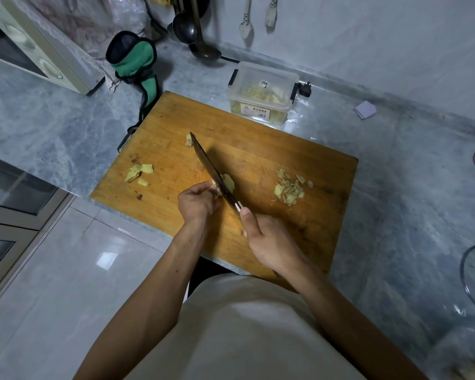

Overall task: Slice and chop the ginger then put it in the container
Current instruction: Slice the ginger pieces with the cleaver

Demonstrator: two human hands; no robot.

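Observation:
On the wooden cutting board (258,149) my left hand (196,201) holds a piece of ginger (228,182) with curled fingers. My right hand (269,242) grips the handle of a cleaver (213,172), whose blade stands on edge against that ginger. A heap of chopped ginger (290,187) lies to the right of the blade. Several ginger chunks (139,172) lie at the board's left, and one small piece (188,140) sits by the blade's tip. A clear plastic container (262,93) with ginger slices inside stands just beyond the board's far edge.
A green and black oven mitt (137,64) lies at the board's far left corner. A microwave (36,42) stands at the back left. Ladles (187,28) hang on the wall. A glass lid's rim (472,281) shows at the right edge. The counter edge drops to the floor at left.

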